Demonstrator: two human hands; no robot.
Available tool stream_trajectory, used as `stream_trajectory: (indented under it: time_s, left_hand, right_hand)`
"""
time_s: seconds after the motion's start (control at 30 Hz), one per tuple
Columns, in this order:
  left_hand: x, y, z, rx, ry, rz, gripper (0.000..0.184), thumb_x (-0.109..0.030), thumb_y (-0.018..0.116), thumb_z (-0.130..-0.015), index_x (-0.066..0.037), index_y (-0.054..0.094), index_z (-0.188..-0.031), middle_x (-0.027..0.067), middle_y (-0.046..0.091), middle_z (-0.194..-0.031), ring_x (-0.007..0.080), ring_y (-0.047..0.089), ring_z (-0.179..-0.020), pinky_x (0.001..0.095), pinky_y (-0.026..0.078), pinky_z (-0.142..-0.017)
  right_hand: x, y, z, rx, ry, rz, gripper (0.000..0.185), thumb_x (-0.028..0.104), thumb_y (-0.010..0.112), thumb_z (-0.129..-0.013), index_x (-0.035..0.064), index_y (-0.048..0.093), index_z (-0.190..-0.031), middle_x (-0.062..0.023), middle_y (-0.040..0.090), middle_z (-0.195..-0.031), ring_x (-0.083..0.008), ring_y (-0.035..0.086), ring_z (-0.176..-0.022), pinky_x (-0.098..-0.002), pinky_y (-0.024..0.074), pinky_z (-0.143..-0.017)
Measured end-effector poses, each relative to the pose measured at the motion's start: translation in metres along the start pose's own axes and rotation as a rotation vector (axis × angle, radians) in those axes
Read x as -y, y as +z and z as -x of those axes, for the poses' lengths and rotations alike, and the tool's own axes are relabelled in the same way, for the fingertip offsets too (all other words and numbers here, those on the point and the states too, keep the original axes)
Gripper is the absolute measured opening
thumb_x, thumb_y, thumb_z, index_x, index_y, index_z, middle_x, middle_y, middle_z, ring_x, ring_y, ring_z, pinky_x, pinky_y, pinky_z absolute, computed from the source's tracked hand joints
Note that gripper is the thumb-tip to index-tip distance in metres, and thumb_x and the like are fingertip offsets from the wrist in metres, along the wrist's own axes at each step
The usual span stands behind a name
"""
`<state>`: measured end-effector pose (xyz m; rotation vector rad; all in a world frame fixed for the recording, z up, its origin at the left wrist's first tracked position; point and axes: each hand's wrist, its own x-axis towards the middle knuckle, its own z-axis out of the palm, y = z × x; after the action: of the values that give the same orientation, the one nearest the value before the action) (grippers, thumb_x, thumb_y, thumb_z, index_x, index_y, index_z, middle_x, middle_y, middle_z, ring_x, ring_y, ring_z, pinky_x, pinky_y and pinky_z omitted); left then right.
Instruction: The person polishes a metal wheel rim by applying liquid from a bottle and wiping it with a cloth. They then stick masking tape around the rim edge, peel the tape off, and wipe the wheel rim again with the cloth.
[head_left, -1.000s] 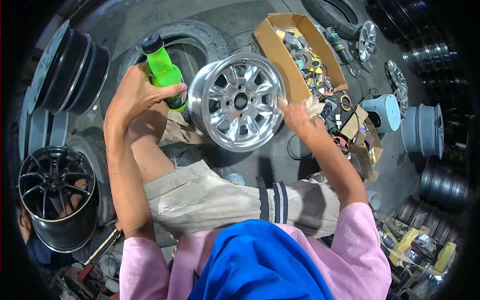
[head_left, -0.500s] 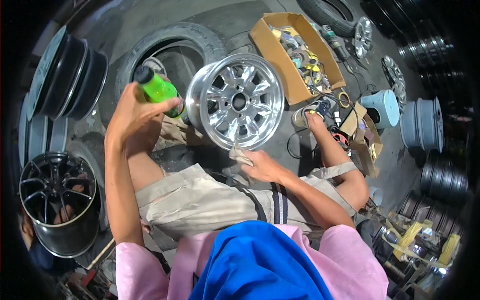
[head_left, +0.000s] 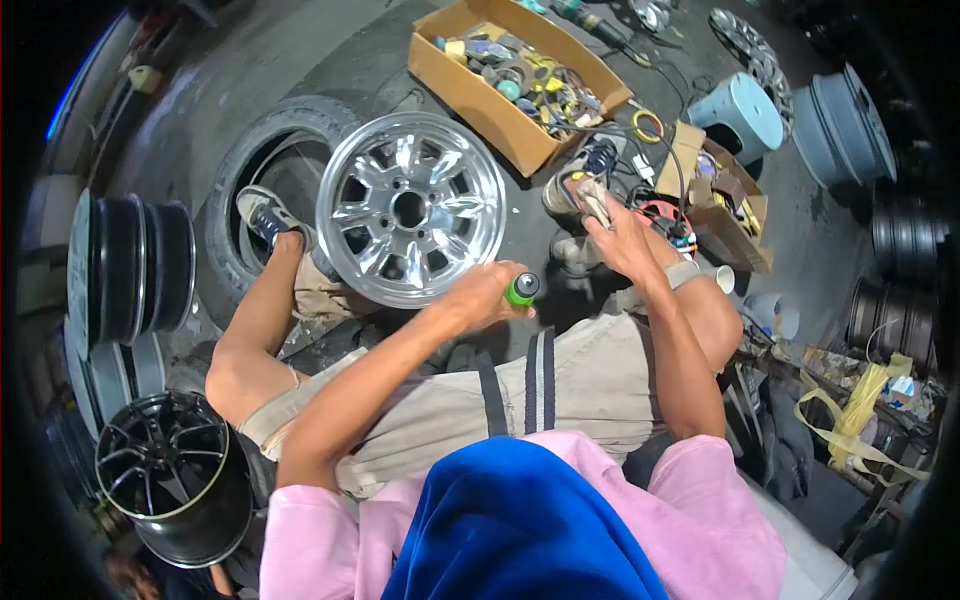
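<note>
Fingers of my left hand [head_left: 484, 296] are wrapped round a green bottle [head_left: 522, 289] with a black cap, just below the lower right rim of a polished silver wheel [head_left: 408, 209]. The wheel stands in front of me with its spoked face up toward the camera. To the right, away from the wheel, my right hand [head_left: 620, 240] grips a pale crumpled cloth [head_left: 596, 202], near my shoe and knee. Most of the bottle's body is hidden by my left hand.
A tyre [head_left: 235, 190] lies left of the wheel. Beyond is a cardboard box [head_left: 470, 95] of tools and discs. At right are a light blue bucket [head_left: 735, 115], a smaller box [head_left: 735, 232] and grey rims [head_left: 843, 128]. A black rim [head_left: 165, 460] stands lower left.
My left hand has brought the bottle right and down, from left of the wheel to its lower right. My right hand has moved off the wheel's lower rim to the right with the cloth. The view has turned.
</note>
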<state>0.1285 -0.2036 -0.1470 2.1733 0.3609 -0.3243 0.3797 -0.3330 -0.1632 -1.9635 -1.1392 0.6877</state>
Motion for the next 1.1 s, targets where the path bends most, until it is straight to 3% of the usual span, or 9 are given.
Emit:
stream_trajectory:
  time_s: [0.1, 0.23, 0.3, 0.37, 0.57, 0.7, 0.83, 1.0, 1.1]
  left_hand:
    - [0.04, 0.067, -0.034, -0.029, -0.009, 0.014, 0.058, -0.026, 0.087, -0.08, -0.004, 0.064, -0.128, 0.0203, 0.068, -0.124, 0.0407, 0.066, -0.113, 0.0462, 0.054, -0.095]
    - [0.061, 0.093, -0.036, -0.094, -0.181, 0.019, 0.059, -0.002, 0.073, -0.073, -0.005, 0.063, -0.131, 0.0192, 0.065, -0.131, 0.0417, 0.063, -0.118, 0.0467, 0.053, -0.1]
    - [0.065, 0.092, -0.032, -0.077, -0.168, -0.03, 0.062, 0.003, 0.068, -0.07, -0.005, 0.062, -0.132, 0.0195, 0.065, -0.131, 0.0411, 0.063, -0.118, 0.0459, 0.053, -0.099]
    - [0.065, 0.088, -0.03, -0.052, -0.145, -0.036, 0.062, 0.001, 0.07, -0.071, -0.005, 0.062, -0.132, 0.02, 0.064, -0.131, 0.0418, 0.063, -0.118, 0.0469, 0.053, -0.099]
    - [0.04, 0.049, -0.01, 0.024, -0.134, -0.096, 0.079, -0.017, 0.088, -0.074, -0.008, 0.05, -0.143, 0.0223, 0.052, -0.146, 0.0461, 0.06, -0.121, 0.0498, 0.054, -0.099]
    - [0.017, 0.009, 0.016, 0.047, -0.146, -0.162, 0.086, -0.023, 0.089, -0.074, -0.008, 0.045, -0.147, 0.0223, 0.048, -0.15, 0.0465, 0.06, -0.122, 0.0506, 0.054, -0.099]
    - [0.003, -0.032, 0.042, -0.089, -0.124, -0.028, 0.063, -0.023, 0.085, -0.082, -0.003, 0.058, -0.135, 0.0222, 0.063, -0.131, 0.0401, 0.067, -0.107, 0.0447, 0.056, -0.09]
    - [0.006, -0.059, 0.042, -0.271, -0.122, 0.116, 0.06, -0.022, 0.085, -0.084, -0.001, 0.058, -0.133, 0.0152, 0.073, -0.108, 0.0183, 0.065, -0.077, 0.0347, 0.055, -0.073]
    - [-0.01, -0.06, 0.021, -0.363, -0.067, 0.248, 0.058, -0.016, 0.082, -0.081, -0.001, 0.057, -0.131, 0.019, 0.071, -0.105, 0.0226, 0.066, -0.085, 0.0377, 0.054, -0.079]
  right_hand:
    - [-0.03, 0.002, 0.005, -0.072, -0.161, 0.116, 0.048, 0.014, 0.061, -0.092, 0.0013, 0.057, -0.138, -0.0183, 0.068, -0.128, -0.0303, 0.064, -0.12, -0.0369, 0.0466, -0.105]
    - [-0.013, -0.025, 0.004, -0.05, 0.302, -0.031, 0.047, 0.015, 0.062, -0.094, 0.0019, 0.059, -0.139, -0.0145, 0.07, -0.124, -0.0216, 0.065, -0.114, -0.0339, 0.0486, -0.1]
    - [-0.027, -0.021, 0.001, -0.128, 0.17, -0.055, 0.047, 0.015, 0.063, -0.094, 0.002, 0.059, -0.139, -0.0127, 0.071, -0.12, -0.0194, 0.065, -0.109, -0.0325, 0.0499, -0.096]
    - [-0.026, -0.014, 0.002, -0.16, 0.239, -0.166, 0.042, 0.025, 0.065, -0.095, 0.0043, 0.065, -0.131, -0.0205, 0.074, -0.112, -0.0337, 0.071, -0.105, -0.0404, 0.0523, -0.094]
    - [-0.016, 0.041, 0.026, 0.203, 0.129, 0.094, 0.042, 0.023, 0.069, -0.087, 0.001, 0.065, -0.123, -0.0315, 0.07, -0.098, -0.0501, 0.067, -0.095, -0.0536, 0.0535, -0.086]
    - [0.009, 0.056, 0.01, 0.206, -0.057, 0.175, 0.047, 0.022, 0.066, -0.089, -0.0024, 0.051, -0.126, -0.0316, 0.068, -0.106, -0.052, 0.064, -0.1, -0.0574, 0.05, -0.087]
    - [0.039, 0.053, -0.007, 0.007, -0.143, 0.095, 0.052, 0.022, 0.066, -0.09, -0.0044, 0.044, -0.13, -0.0326, 0.065, -0.112, -0.0532, 0.062, -0.103, -0.0567, 0.0494, -0.089]
    - [0.074, 0.059, -0.007, -0.096, -0.155, 0.044, 0.06, 0.024, 0.065, -0.095, -0.0051, 0.04, -0.142, -0.0347, 0.053, -0.136, -0.049, 0.052, -0.128, -0.0512, 0.0429, -0.107]
    - [0.121, 0.072, -0.001, -0.212, -0.32, -0.004, 0.056, 0.022, 0.065, -0.094, -0.0042, 0.045, -0.14, -0.0347, 0.052, -0.133, -0.0498, 0.052, -0.128, -0.0513, 0.0427, -0.107]
